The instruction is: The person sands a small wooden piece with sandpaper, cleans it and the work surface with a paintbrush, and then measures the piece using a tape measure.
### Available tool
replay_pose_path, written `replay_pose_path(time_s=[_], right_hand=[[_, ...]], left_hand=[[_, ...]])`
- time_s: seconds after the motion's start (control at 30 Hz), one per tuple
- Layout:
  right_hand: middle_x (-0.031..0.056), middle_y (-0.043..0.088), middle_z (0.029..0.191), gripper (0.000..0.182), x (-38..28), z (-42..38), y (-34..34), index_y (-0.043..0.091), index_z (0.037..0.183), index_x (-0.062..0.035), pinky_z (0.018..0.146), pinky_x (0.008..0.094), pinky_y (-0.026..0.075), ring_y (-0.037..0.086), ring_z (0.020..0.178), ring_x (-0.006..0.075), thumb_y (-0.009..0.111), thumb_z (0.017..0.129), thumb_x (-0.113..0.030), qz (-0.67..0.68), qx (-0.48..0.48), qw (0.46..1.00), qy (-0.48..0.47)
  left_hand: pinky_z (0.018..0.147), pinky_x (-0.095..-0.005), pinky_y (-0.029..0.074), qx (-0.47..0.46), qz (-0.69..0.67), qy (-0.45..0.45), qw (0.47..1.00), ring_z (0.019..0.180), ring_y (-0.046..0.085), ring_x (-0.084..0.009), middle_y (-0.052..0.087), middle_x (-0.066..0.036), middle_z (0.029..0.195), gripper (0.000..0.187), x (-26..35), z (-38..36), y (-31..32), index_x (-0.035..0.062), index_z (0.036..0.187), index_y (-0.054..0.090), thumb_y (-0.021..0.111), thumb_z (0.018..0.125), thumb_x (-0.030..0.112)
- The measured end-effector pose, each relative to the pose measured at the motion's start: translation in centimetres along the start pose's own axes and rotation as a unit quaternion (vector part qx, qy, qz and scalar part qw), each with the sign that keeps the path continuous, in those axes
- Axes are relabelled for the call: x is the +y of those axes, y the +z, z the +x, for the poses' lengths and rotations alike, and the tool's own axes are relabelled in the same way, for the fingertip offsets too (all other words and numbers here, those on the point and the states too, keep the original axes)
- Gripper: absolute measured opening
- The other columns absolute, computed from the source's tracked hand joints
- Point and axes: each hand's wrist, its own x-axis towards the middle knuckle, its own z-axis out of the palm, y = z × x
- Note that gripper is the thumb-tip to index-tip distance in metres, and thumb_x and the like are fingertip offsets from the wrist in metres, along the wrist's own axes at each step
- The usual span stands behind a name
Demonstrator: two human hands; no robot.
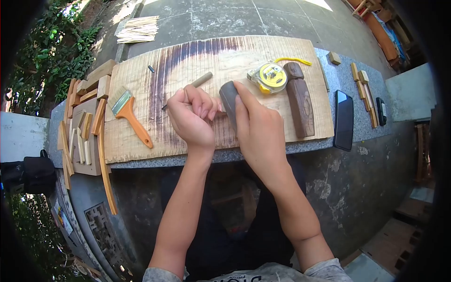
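Note:
My right hand (260, 127) grips a dark grey, rounded block (229, 97), thumb and fingers along its right side. My left hand (192, 115) is closed beside it, fingers curled inward with the tips close to the block's left side; whatever they hold, if anything, is hidden. Behind the left hand runs a slim tool with a grey-brown round handle (203, 79), its middle covered by the hand. A yellow tape measure (271, 77) and a dark brown wooden piece (300, 105) lie right of my hands. Left of them rests a paintbrush (129, 115) with an orange handle.
A wide wooden board (136, 141) lies on a speckled stone table (369, 131). Wood offcuts (84, 124) are piled at the left. On the right are a black phone (343, 120) and narrow wood strips (369, 98). Thin sticks (137, 29) lie beyond the table.

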Motion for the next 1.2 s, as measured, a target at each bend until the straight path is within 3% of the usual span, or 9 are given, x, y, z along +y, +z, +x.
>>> replay_pose_path(time_s=[0.37,0.5,0.6,0.67,0.8,0.93,1.03,1.13,1.2], right_hand=[[0.0265,0.068,0.077,0.035,-0.3,0.4,0.6,0.064,0.135,0.0001,0.065,0.0529,0.051,0.069,0.072,0.0435,0.057,0.104,-0.015,-0.004,-0.003,1.0,-0.001],[0.0246,0.067,0.075,0.035,-0.3,0.1,0.1,0.064,0.135,0.0011,0.066,0.0526,0.051,0.069,0.071,0.0428,0.055,0.104,-0.012,0.061,-0.021,0.997,0.052],[0.0228,0.067,0.074,0.034,-0.6,-0.5,0.2,0.063,0.134,0.0006,0.064,0.0515,0.051,0.069,0.069,0.0418,0.055,0.104,-0.014,0.026,0.01,1.0,-0.006],[0.0203,0.068,0.074,0.034,0.5,0.4,1.3,0.064,0.134,-0.0039,0.063,0.0507,0.052,0.069,0.069,0.0401,0.056,0.104,-0.018,0.003,0.015,1.0,-0.021],[0.0187,0.071,0.081,0.033,1.4,0.4,0.7,0.066,0.135,-0.0109,0.065,0.049,0.053,0.07,0.073,0.0385,0.056,0.105,-0.021,0.034,0.041,0.998,-0.034],[0.02,0.073,0.082,0.032,2.6,1.0,0.1,0.067,0.134,-0.0106,0.064,0.046,0.053,0.072,0.072,0.038,0.055,0.107,-0.023,0.135,0.118,0.984,-0.023],[0.021,0.073,0.083,0.031,2.7,1.1,-0.1,0.068,0.133,-0.0105,0.065,0.0468,0.053,0.072,0.074,0.0392,0.055,0.107,-0.022,0.156,0.124,0.98,0.007],[0.0215,0.073,0.082,0.03,2.9,1.1,0.3,0.068,0.132,-0.0106,0.064,0.047,0.052,0.072,0.072,0.0396,0.055,0.107,-0.023,0.159,0.159,0.974,-0.031],[0.021,0.073,0.083,0.03,2.9,0.5,-0.1,0.068,0.132,-0.0111,0.065,0.0474,0.053,0.072,0.074,0.0399,0.055,0.107,-0.024,0.155,0.126,0.98,0.004]], left_hand=[[0.065,-0.0356,0.043,-0.005,0.015,0.004,1.0,0.054,0.032,-0.016,0.032,-0.003,0.058,0.042,-0.3,-0.1,0.0,0.0125,0.068,0.031,0.025,0.106,0.029],[0.065,-0.0356,0.043,0.003,0.02,0.014,1.0,0.055,0.032,-0.0164,0.032,-0.004,0.059,0.042,0.2,0.0,-0.2,0.0122,0.068,0.031,0.025,0.106,0.029],[0.065,-0.0352,0.041,0.0,-0.008,0.006,1.0,0.056,0.032,-0.0161,0.032,-0.003,0.06,0.042,-0.3,0.3,0.1,0.0115,0.069,0.031,0.026,0.107,0.028],[0.063,-0.0335,0.041,0.008,-0.016,0.015,1.0,0.057,0.034,-0.0149,0.034,-0.003,0.061,0.046,-0.1,0.2,0.1,0.0101,0.068,0.031,0.025,0.11,0.028],[0.069,-0.036,0.039,-0.013,-0.048,0.002,0.999,0.06,0.031,-0.0159,0.031,-0.002,0.061,0.039,0.5,-0.1,0.1,0.0133,0.069,0.031,0.028,0.105,0.028],[0.068,-0.0355,0.038,-0.101,-0.019,0.11,0.989,0.059,0.029,-0.0162,0.029,-0.001,0.06,0.041,1.6,-0.3,0.5,0.014,0.067,0.03,0.026,0.106,0.027],[0.068,-0.0353,0.038,-0.085,0.062,0.078,0.991,0.059,0.028,-0.0161,0.028,-0.001,0.059,0.044,1.0,-0.2,0.8,0.0139,0.066,0.031,0.024,0.108,0.028],[0.068,-0.0351,0.038,-0.099,0.062,0.078,0.99,0.059,0.029,-0.0162,0.03,-0.002,0.061,0.045,0.7,0.0,0.4,0.0128,0.068,0.03,0.025,0.109,0.029],[0.068,-0.0352,0.038,-0.096,0.076,0.045,0.991,0.059,0.029,-0.0163,0.031,-0.002,0.061,0.045,0.5,0.0,0.5,0.0126,0.068,0.03,0.025,0.11,0.029]])
